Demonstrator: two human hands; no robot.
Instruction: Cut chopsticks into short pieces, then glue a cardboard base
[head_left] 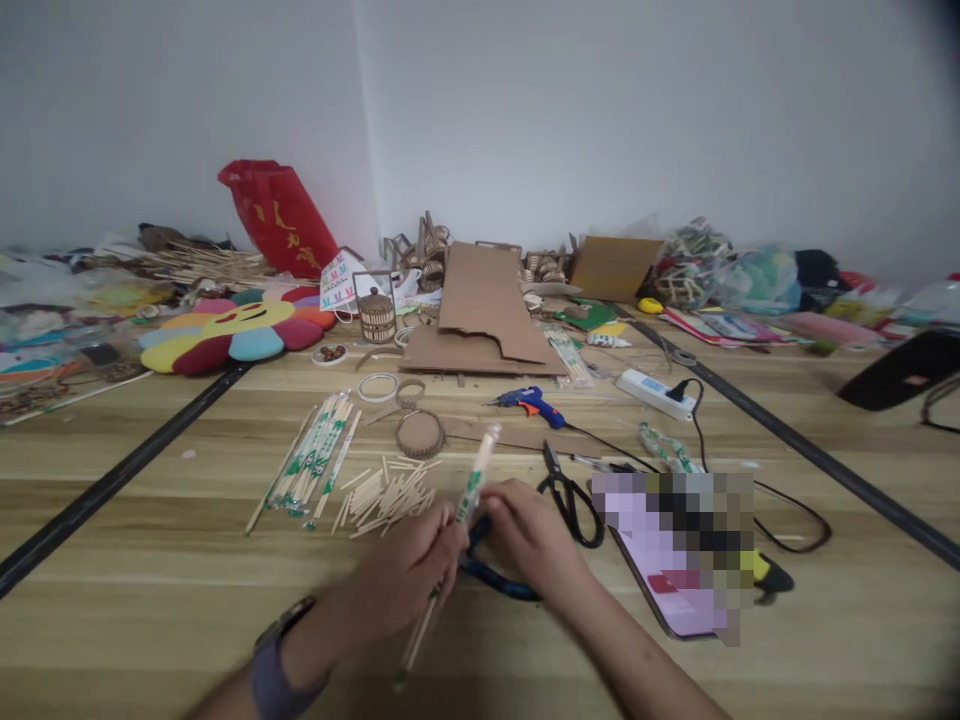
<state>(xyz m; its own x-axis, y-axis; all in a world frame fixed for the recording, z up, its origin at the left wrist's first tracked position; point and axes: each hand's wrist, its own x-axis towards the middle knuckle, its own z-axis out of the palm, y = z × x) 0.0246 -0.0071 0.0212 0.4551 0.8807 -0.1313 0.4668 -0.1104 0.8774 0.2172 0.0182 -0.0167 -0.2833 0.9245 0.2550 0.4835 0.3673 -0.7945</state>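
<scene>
Across the wood-grained desk [180,620], two dark strips [124,477] run back toward plain, pale walls [600,120] that meet in a corner. Nearest the viewer, the left hand [424,555] has its grip closed round wrapped chopsticks [484,460], held aslant between both hands. Fingers of the right hand [536,540] bend close beside the wrapper, by a blue-handled tool [510,588]; I cannot tell whether that grip holds either. Loose short sticks [382,500] lie just beyond; farther back are a flower cushion [247,325], cardboard [484,290] and a red bag [281,215].
</scene>
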